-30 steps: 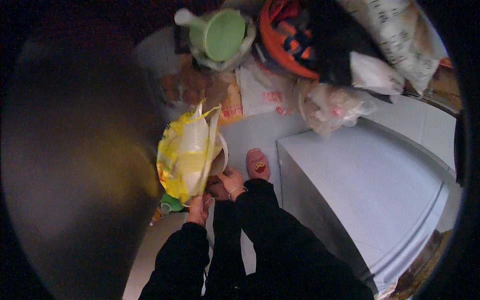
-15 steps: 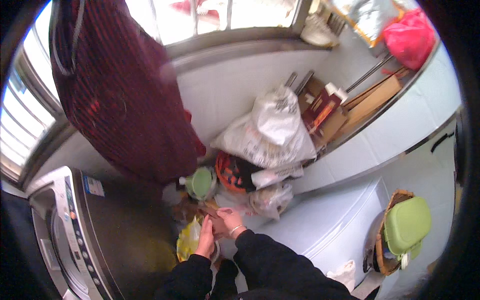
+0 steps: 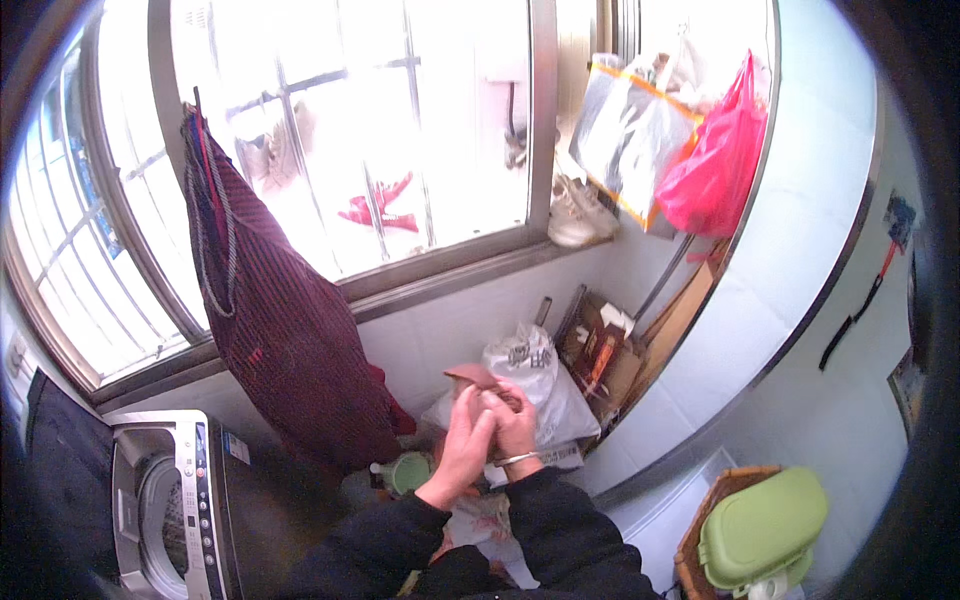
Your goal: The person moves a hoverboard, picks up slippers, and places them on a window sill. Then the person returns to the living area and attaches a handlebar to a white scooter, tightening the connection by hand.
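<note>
Both my hands are raised in front of the white sacks, close together, around a reddish-brown folded piece (image 3: 472,375) that looks like cloth; its exact kind does not show. My left hand (image 3: 463,440) has its fingers pressed against the near left side of the piece. On the other side my right hand (image 3: 515,428), with a bracelet at the wrist, curls its fingers round it. One flap of the piece sticks out above the fingertips, while the rest is hidden in the hands. Behind them lies a printed white sack (image 3: 560,400).
At the left stands a top-loading washing machine (image 3: 200,500), lid up. A dark red striped garment (image 3: 290,340) hangs by the barred window. Below sits a green tub (image 3: 408,472). To the right are a wicker basket (image 3: 690,535) with a green lid (image 3: 765,525), cardboard (image 3: 660,345) and a pink bag (image 3: 715,180).
My hands have risen from low by the floor to in front of the sacks, still holding the brown piece. The view has tilted up, showing more of the window.
</note>
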A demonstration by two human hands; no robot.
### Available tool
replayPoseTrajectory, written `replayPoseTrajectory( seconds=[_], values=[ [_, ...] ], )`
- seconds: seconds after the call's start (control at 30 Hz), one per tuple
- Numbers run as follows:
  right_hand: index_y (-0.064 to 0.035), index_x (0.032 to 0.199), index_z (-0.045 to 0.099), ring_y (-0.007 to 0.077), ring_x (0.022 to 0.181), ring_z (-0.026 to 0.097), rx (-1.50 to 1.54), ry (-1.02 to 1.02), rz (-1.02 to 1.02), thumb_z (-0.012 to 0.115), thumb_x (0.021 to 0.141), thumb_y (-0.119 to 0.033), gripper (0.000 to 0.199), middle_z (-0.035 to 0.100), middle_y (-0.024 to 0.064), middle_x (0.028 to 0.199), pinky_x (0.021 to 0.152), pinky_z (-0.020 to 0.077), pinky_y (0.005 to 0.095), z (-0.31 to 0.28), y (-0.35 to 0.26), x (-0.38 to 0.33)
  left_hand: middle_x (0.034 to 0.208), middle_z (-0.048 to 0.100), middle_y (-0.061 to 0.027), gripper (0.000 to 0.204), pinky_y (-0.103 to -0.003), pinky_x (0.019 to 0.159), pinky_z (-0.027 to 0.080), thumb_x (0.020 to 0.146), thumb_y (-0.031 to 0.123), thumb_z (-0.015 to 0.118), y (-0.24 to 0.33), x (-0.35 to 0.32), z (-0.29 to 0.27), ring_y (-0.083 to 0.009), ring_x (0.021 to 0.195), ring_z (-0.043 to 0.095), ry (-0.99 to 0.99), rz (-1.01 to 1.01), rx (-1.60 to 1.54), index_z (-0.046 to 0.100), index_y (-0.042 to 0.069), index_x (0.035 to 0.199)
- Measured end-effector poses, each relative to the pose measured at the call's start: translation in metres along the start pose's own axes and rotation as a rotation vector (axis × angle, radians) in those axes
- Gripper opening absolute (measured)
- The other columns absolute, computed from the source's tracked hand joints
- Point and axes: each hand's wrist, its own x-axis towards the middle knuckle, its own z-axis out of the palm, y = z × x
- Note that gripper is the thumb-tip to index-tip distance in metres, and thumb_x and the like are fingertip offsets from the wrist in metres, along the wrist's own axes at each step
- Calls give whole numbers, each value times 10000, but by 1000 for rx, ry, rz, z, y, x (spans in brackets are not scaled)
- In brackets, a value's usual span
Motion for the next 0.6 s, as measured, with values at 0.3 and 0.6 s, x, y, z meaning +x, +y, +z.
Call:
replayPoseTrajectory(
  seconds=[0.3, 0.6],
  values=[
    [10, 978, 576, 113, 798, 561, 0, 107, -266, 593, 771, -42, 214, 609, 46, 902, 740, 460, 245, -24, -91, 84, 1219, 403, -197, 621, -396, 977, 311, 818, 268, 604, 64, 104, 40, -345, 1122, 387, -324, 493, 480, 340, 41, 1332],
    [-7, 1261, 434, 160, 1015, 510, -336, -6, -277, 650, 695, -32, 607, 515, 118, 1171, 869, 419, 272, -25, -113, 255, 1349, 345, -180, 647, -436, 1032, 262, 778, 278, 627, 45, 283, -24, -332, 1250, 330, -68, 701, 959, 363, 39, 1318]
  ],
)
